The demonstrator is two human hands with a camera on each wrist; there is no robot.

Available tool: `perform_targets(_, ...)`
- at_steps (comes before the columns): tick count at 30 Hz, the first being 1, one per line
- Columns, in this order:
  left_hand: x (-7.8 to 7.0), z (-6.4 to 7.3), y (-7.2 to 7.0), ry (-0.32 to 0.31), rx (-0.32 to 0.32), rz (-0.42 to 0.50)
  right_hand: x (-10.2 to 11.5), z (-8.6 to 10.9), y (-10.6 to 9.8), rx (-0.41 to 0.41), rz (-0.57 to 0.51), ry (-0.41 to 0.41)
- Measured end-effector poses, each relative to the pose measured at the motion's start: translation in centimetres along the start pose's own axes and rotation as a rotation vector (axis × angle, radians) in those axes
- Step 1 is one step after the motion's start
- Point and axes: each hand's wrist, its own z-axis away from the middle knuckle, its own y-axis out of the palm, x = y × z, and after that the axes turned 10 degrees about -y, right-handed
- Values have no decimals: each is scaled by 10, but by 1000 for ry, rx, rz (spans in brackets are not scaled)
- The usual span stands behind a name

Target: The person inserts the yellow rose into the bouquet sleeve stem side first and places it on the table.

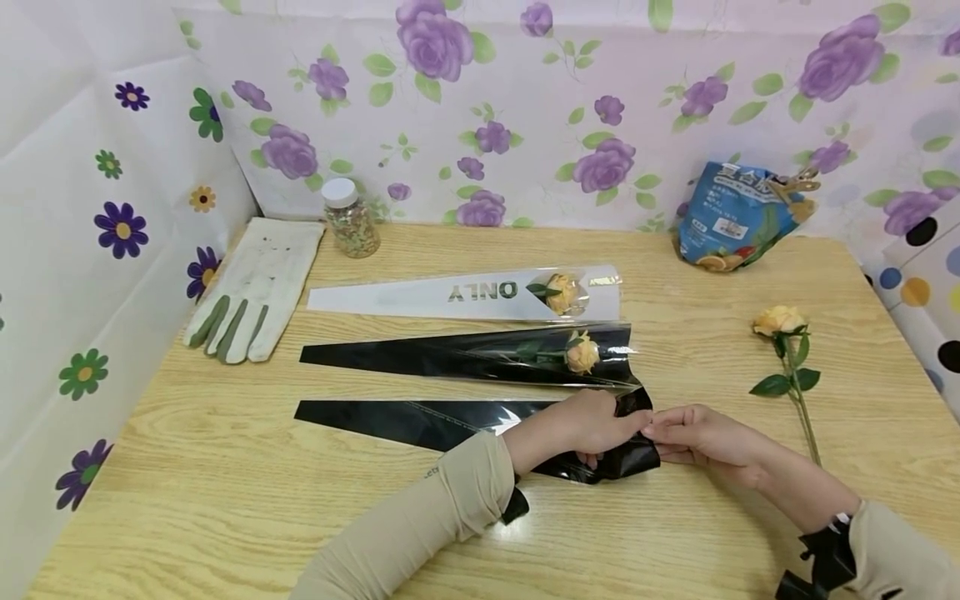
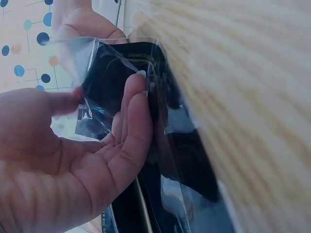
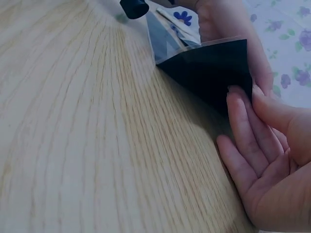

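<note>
The nearest black flower sleeve (image 1: 442,423), long and tapered with a clear film front, lies with its narrow end to the left. Its wide end is lifted and bent between both hands. My left hand (image 1: 588,423) reaches over that end and holds the clear film, its thumb at the film's edge in the left wrist view and its other fingers curled against the sleeve (image 2: 182,145). My right hand (image 1: 708,442) pinches the sleeve's right edge between thumb and fingers. In the right wrist view the black back (image 3: 204,73) of the sleeve faces the camera.
Behind lie a black sleeve (image 1: 420,354) and a white sleeve (image 1: 375,298), each with a yellow rose inside. A loose yellow rose (image 1: 780,321) lies at right. Gloves (image 1: 258,283), a lidded jar (image 1: 350,221) and a clipped blue bag (image 1: 731,217) stand or lie farther back.
</note>
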Motion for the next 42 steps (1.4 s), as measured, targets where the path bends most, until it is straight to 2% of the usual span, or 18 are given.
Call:
perform_targets(4,1,-1,-2,5,20,22,1,-3,2,-2,12,-10)
perform_targets(12,4,0,-5,59,65,47,1,-3,3,-53,89,18)
perform_targets(20,6,3,-2,53,74,44,0,0,6,-128,173,59)
perform_targets(23,5,3,-3,44,66,73,1,2,8,-158,247,28)
perform_targets(27,6,3,-4,32,69,112,-2,2,12,-186,425,-68)
perform_targets(30,7,2,-5,32,78,95,-4,2,15,-229,528,-103)
perform_targets(37,6,0,-7,81,102,-12,-1,0,21,-349,564,-31)
perform_targets(39,7,0,-6,96,112,-23,1,0,24,-382,613,-9)
perform_targets(42,8,0,-5,104,109,-39,2,1,28,-412,740,5)
